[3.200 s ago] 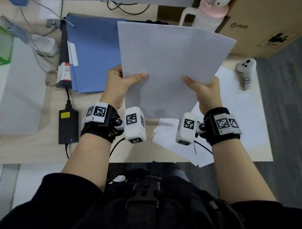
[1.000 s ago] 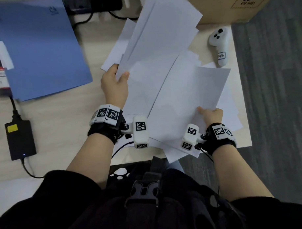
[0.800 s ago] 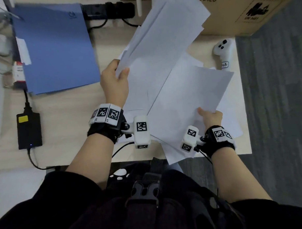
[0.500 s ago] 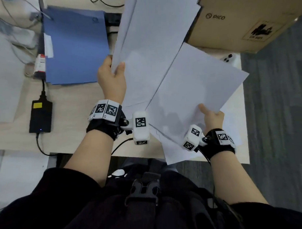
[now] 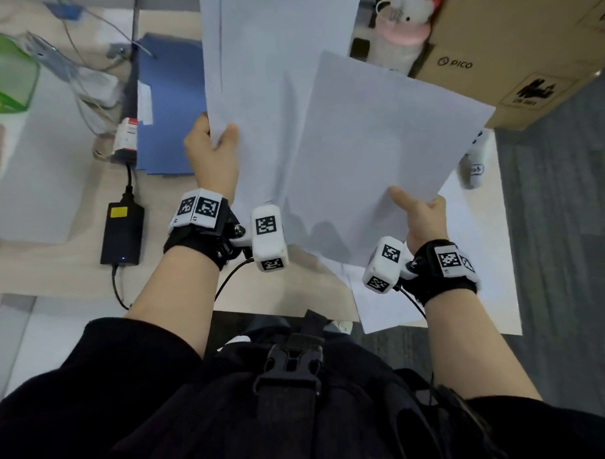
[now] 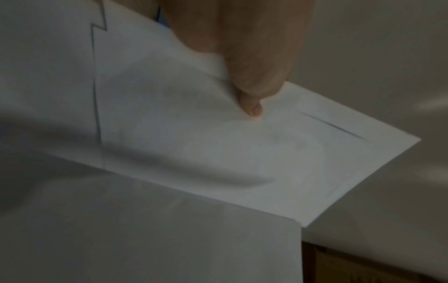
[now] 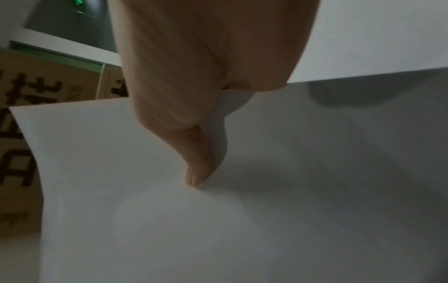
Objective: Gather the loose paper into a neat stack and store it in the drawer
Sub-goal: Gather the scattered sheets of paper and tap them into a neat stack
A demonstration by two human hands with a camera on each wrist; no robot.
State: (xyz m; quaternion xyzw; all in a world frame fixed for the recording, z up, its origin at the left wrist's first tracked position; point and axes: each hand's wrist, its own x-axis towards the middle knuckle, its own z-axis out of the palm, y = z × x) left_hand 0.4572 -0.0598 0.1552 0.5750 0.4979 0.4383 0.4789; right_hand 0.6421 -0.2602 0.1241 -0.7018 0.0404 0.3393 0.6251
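Head view: a person sits at a worktop (image 5: 55, 272) and holds white paper up in both hands.
Left hand (image 5: 213, 153): it pinches the left edge of a few sheets (image 5: 271, 76), thumb on top and fingers behind.
Left sheets: they stand up tall and reach past the top of the picture (their edges do not line up).
Right hand (image 5: 422, 218): it pinches the bottom right edge of one sheet (image 5: 377, 151), thumb on top.
Right sheet: it is tilted and lies over the right side of the left sheets.
Left wrist view: the thumb (image 6: 252, 92) presses down on the paper, and more than one edge shows under it.
Right wrist view: the thumb (image 7: 198, 164) presses on the sheet, and the paper bends a little where it is held.
More loose paper (image 5: 382, 305): it lies flat on the worktop under the right wrist and sticks out over the front edge.
Blue folder (image 5: 166, 107): it lies flat on the worktop, behind the left hand.
Black power brick (image 5: 123, 232): it lies left of the left wrist, with a yellow label.
Cardboard box (image 5: 511, 50): it sits at the back right.
White controller (image 5: 473, 165): it lies near the right edge, partly hidden by the held sheet.
Drawer: I cannot see it.
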